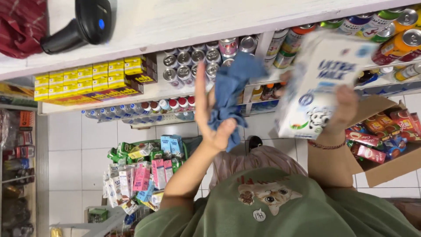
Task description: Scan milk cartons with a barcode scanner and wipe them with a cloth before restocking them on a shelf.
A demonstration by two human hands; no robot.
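Left hand (209, 115) raised, seemingly pinching cloth (230, 90)

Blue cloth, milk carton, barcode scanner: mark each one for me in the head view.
blue cloth (230, 83), head view, middle of the bunched fabric above the left hand (210, 116).
milk carton (318, 85), head view, centre of its white front face.
barcode scanner (90, 19), head view, on its black head.

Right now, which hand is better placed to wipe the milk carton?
Left. The left hand holds the blue cloth raised beside the milk carton; the right hand is occupied gripping that carton.
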